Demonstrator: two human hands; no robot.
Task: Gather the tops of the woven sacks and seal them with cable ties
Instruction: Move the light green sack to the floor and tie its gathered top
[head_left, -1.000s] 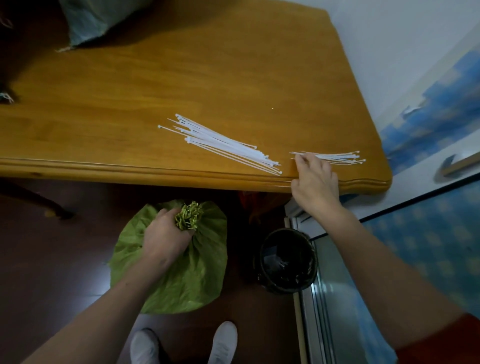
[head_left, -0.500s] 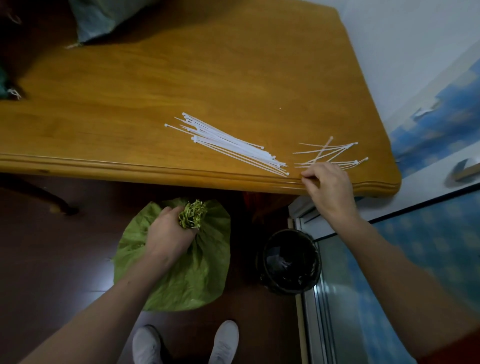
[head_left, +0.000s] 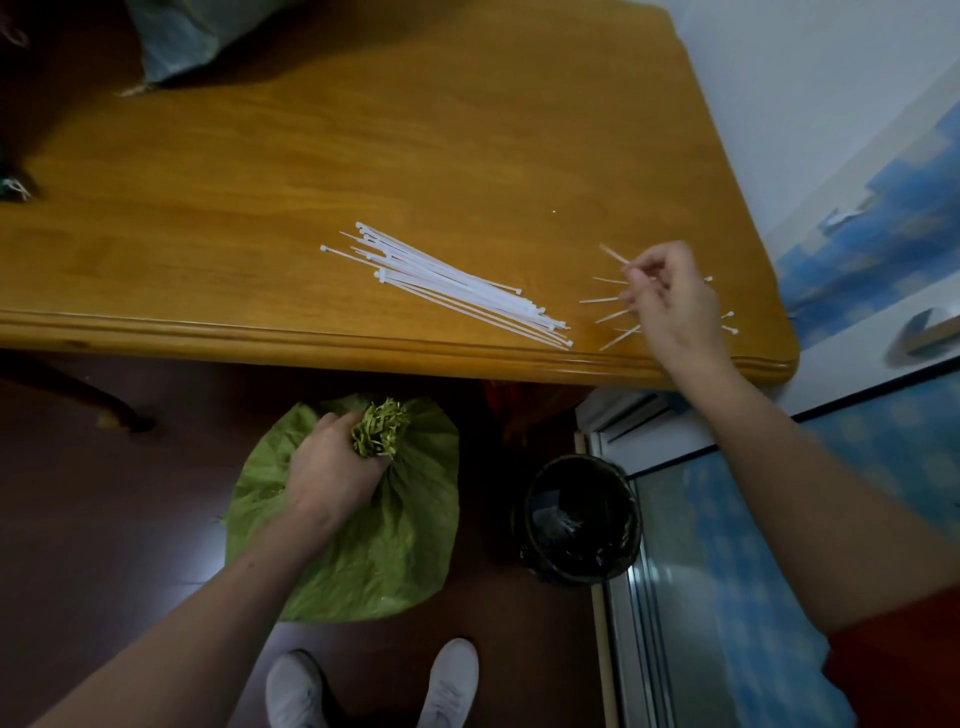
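Low down at 7 o'clock, grips with the left hand (head_left: 332, 467) the bunched neck of a green woven sack (head_left: 395, 561), fingers curled right round it, with the frayed top (head_left: 379, 428) sprouting above the fist. Pinches with the right hand (head_left: 675, 312), up at 2 o'clock, the thin end of a single cable tie (head_left: 613, 253) between thumb and curled fingertips, just above the worktop (head_left: 363, 156).

Counting outward:
- Two hands, both closed on something.
- One green woven sack, standing on the dark floor (head_left: 104, 519) below the worktop's near edge.
- About six loose cable ties (head_left: 605, 317), fanned out under and around the right hand.
- One bundle of cable ties (head_left: 457, 286) near the middle, too many and too overlapped to count, lying slantwise just beside the loose ones.
- One greyish sack (head_left: 182, 36) at 11 o'clock on the far side of the worktop, partly cut off.
- One dark round bin (head_left: 579, 519) at 4 o'clock, near the green sack but apart from it.
- Two white shoes (head_left: 293, 691) at 6 o'clock.

For edges: a moulded near edge running from 9 to 3 o'clock, ending in a rounded corner just past the right wrist, with the loose ties and the bundle's tips close to it.

For room: broad bare wood between the bundle and the greyish sack, and open floor at 8 o'clock beside the green sack.
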